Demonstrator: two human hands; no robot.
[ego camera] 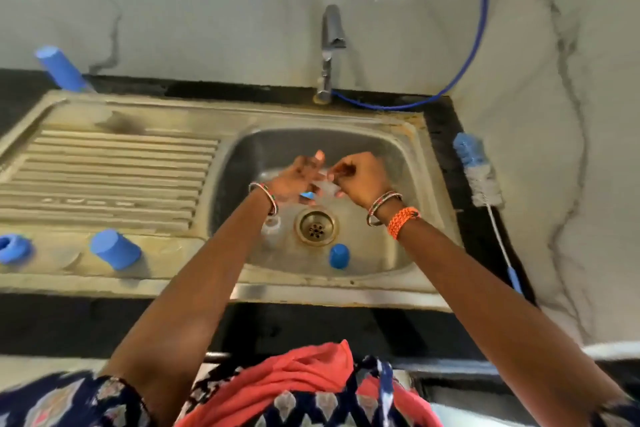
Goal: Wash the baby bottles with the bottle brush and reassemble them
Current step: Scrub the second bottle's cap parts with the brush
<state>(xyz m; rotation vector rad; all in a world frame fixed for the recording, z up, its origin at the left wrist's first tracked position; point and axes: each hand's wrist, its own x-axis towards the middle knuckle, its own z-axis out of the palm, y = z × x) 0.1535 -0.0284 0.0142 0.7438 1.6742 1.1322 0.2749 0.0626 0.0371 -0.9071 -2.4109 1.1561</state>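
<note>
Both hands meet over the sink basin (398,163), under the tap. My left hand (298,177) holds a small blue collar (307,195) low in its palm, one finger pointing up. My right hand (360,177) has its fingers curled and pinches a clear, blurred teat (327,182) between the two hands. A clear bottle (272,226) lies in the basin beside the drain, partly hidden by my left wrist. A blue cap (338,256) stands in the basin's near part. The bottle brush (479,177) lies on the black counter to the right.
On the drainboard (104,166) at the near left stand a blue cap (116,249) and a blue ring (14,248). A blue-capped item (60,68) leans at the back left. The tap (330,45) rises behind the basin, a blue hose (481,10) beside it. The drain (316,226) is uncovered.
</note>
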